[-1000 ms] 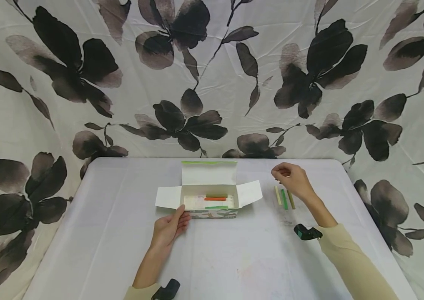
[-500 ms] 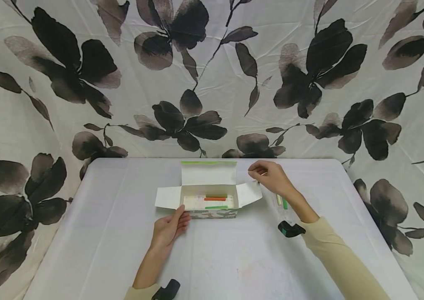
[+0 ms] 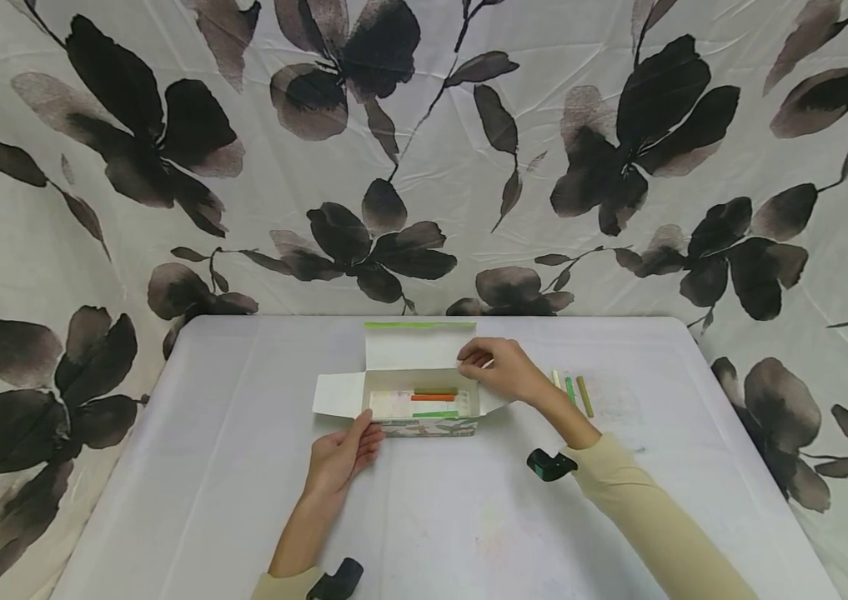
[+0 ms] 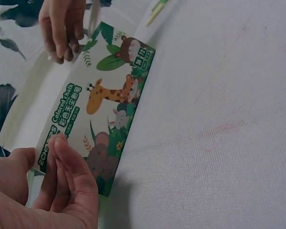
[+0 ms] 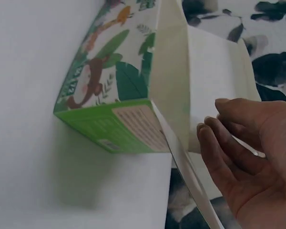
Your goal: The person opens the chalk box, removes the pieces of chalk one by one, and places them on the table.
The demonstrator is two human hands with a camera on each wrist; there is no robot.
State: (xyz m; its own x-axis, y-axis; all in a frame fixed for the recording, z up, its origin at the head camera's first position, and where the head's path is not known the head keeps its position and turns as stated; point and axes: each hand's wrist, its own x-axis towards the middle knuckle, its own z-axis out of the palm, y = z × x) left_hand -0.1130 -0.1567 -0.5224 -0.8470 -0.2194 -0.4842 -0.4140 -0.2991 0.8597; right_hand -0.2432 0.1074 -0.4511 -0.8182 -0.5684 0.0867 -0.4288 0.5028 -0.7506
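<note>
An open chalk box [image 3: 431, 428], printed "Colored chalk" with cartoon animals, stands on the table. My left hand [image 3: 338, 462] pinches its near-left wall between thumb and fingers. Inside lie an orange chalk [image 3: 434, 398], a green chalk [image 3: 435, 414] and an olive chalk [image 3: 431, 391]. Over the right side flap hovers my right hand [image 3: 502, 371], its thumb and fingers drawn together. A small white tip, apparently a chalk [image 4: 50, 58], peeks out at the right fingertips in the left wrist view; most of it is hidden by the fingers.
To the right of the box a pale chalk [image 3: 557, 382], a green chalk [image 3: 570, 388] and an olive chalk [image 3: 584, 396] lie on the white table [image 3: 431, 525]. The box's left flap [image 3: 339, 394] and back lid [image 3: 419, 346] stick outward. Floral cloth hangs behind.
My right hand has travelled left from above the loose chalks to the box's right flap. The left hand keeps its grip on the box, which stays in place.
</note>
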